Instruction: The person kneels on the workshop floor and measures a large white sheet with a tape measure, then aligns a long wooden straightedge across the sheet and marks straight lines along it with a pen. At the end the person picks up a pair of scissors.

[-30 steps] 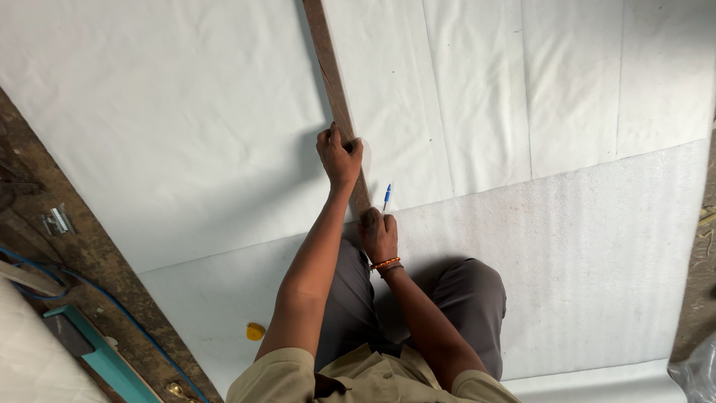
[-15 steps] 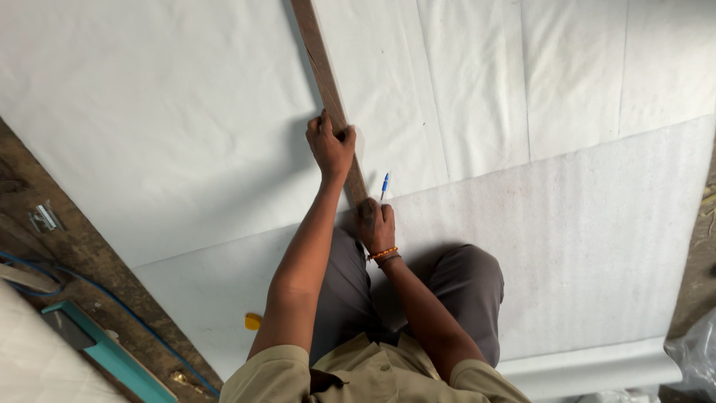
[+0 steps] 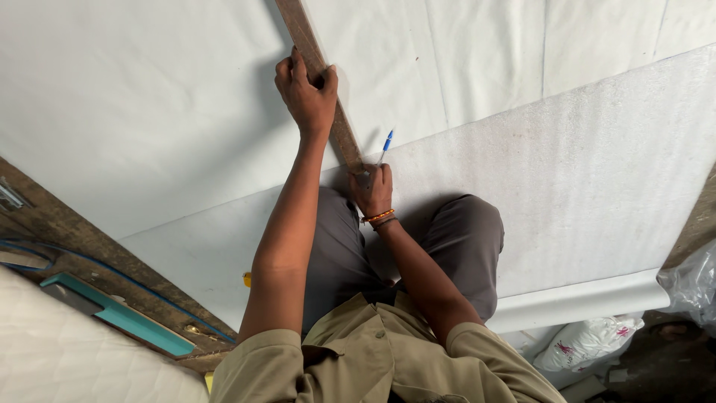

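A long brown wooden straightedge (image 3: 337,127) lies across a large white sheet (image 3: 149,112) spread on the floor. My left hand (image 3: 306,93) presses down on the straightedge, fingers wrapped over its far edge. My right hand (image 3: 371,188), with orange and dark bands at the wrist, grips a blue pen (image 3: 385,145) right beside the straightedge's near end, tip down on the sheet. A second, textured white sheet (image 3: 567,157) overlaps the first under my knees.
A rolled edge of the sheet (image 3: 582,302) lies at the lower right, with white bags (image 3: 589,339) and clear plastic (image 3: 690,280) beyond it. At left are a worn wooden floor strip (image 3: 89,246), a teal bar (image 3: 112,313), a quilted white pad (image 3: 67,358) and a small yellow object (image 3: 247,279).
My left hand has slid farther up along the straightedge. My right hand with the pen stays at the straightedge's near end. The view has shifted slightly.
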